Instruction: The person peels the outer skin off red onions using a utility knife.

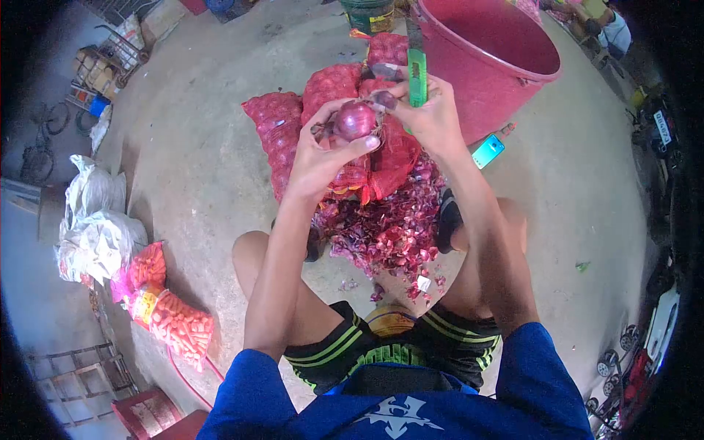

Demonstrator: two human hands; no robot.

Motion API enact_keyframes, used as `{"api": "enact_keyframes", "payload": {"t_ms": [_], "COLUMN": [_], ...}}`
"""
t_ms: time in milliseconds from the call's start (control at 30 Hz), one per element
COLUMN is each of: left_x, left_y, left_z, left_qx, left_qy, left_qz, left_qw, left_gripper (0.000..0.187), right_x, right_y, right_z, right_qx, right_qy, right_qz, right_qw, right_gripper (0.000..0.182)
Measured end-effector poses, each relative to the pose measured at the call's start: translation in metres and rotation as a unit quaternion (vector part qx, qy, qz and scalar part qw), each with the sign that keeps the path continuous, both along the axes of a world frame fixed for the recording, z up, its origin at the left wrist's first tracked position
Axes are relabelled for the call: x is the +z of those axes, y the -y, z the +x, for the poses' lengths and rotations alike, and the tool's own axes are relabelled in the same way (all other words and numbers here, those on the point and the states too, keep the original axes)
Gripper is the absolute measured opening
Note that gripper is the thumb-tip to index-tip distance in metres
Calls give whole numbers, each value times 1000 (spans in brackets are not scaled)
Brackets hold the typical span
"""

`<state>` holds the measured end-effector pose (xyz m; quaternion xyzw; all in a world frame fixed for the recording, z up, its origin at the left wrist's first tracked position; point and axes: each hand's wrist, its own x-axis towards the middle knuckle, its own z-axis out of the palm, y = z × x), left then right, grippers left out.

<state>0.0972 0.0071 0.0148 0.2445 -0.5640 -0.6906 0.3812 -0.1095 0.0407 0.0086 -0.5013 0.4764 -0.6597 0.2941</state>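
A shiny red onion (355, 119) rests in my left hand (317, 158), with the thumb and fingers curled round it. My right hand (434, 125) grips a green box cutter (417, 77), its handle upright between thumb and fingers. The dark-stained fingertips of that hand are right at the onion's right side. Below and behind the hands lie red mesh bags (277, 136) packed with onions. A heap of loose onion skins (389, 238) spreads over the floor between my feet.
A large pink tub (477, 81) stands behind my right hand, with a lit phone (488, 151) on the floor near it. A dark green bucket (369, 16) is at the back. White sacks (103, 242) and a bag of carrots (176, 323) lie to the left.
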Motion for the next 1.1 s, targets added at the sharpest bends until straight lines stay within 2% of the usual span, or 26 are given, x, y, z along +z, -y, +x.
{"api": "enact_keyframes", "payload": {"t_ms": [33,100,133,200,233,267,333,367,400,467,500,633,700,733,833,1100], "left_x": [0,10,15,14,13,12,11,7,4,-2,-4,-9,-10,-9,-8,-7], "left_y": [0,-6,-8,-9,-9,-7,0,6,7,7,8,15,14,14,12,11], "left_z": [-1,6,8,12,14,16,17,17,17,16,17,19,20,19,16,11], "left_qx": [1,-24,-50,-34,-13,-9,6,17,19,40,43,67,80,81,76,80], "left_qy": [3,-25,-54,-39,-25,-24,-61,-64,-65,-126,-125,-145,-137,-143,-163,-143], "left_qz": [-6,-2,1,-7,-11,-10,130,162,161,159,160,147,136,144,147,105], "left_qw": [1000,999,997,999,1000,1000,990,985,985,978,978,976,978,976,973,981], "left_gripper": [70,72,74,72,71,71,62,58,58,62,62,69,71,72,71,70], "right_x": [-8,-20,-14,3,1,-3,-9,-6,-4,2,9,10,27,24,20,20], "right_y": [7,19,14,3,-3,-8,-20,-25,-25,-25,-31,-30,-38,-39,-41,-39], "right_z": [-8,-33,-40,-48,-50,-47,-35,-31,-25,-9,-2,12,19,23,31,28], "right_qx": [0,-117,-120,-180,-95,-91,-95,-37,-35,-13,-7,-13,62,65,41,40], "right_qy": [2,-55,-55,-249,-232,-232,-380,-364,-364,-325,-319,-312,-290,-289,-334,-375], "right_qz": [0,-11,-13,86,123,123,101,147,145,72,67,9,84,86,-20,25], "right_qw": [1000,992,991,948,960,961,915,919,919,943,945,950,951,951,942,926], "right_gripper": [42,45,45,49,62,62,71,70,70,59,45,37,30,30,25,29]}}
